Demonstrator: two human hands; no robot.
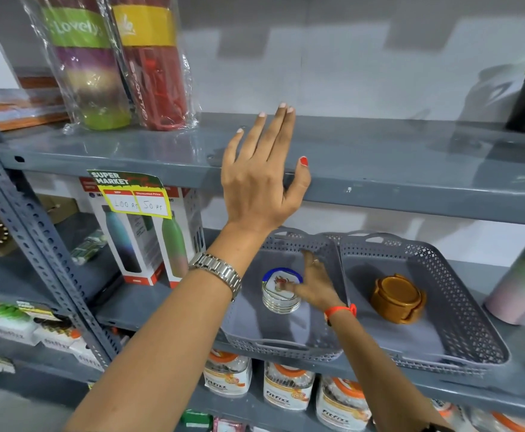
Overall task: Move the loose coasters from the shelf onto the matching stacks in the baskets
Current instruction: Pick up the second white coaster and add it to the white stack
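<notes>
Left hand (256, 179) spread flat, empty, over upper grey metal shelf (410, 157); no loose coasters visible there. Right hand (312, 286) lower, fingertips pressing top of white printed round coaster stack (281, 291) in left grey perforated plastic basket (286, 344). Brown stack (398, 299) lies right, well apart.

- The left hand (259, 179) is raised flat, fingers spread, in front of the upper shelf (410, 169), its thumb at the shelf's front edge; it holds nothing.
- A metal watch (216, 271) sits on that wrist.
- Below the upper shelf, two grey baskets stand side by side, touching.
- The left basket (286, 344) holds a stack of white coasters (281, 291) with a blue-edged top one.
- The right hand (314, 283), an orange band (340, 310) on its wrist, reaches into that basket, fingertips resting on the top coaster.
- The right basket (460, 307) holds a brown coaster stack (398, 299).
- Wrapped bottles (114, 57) stand on the upper shelf, far left.
</notes>
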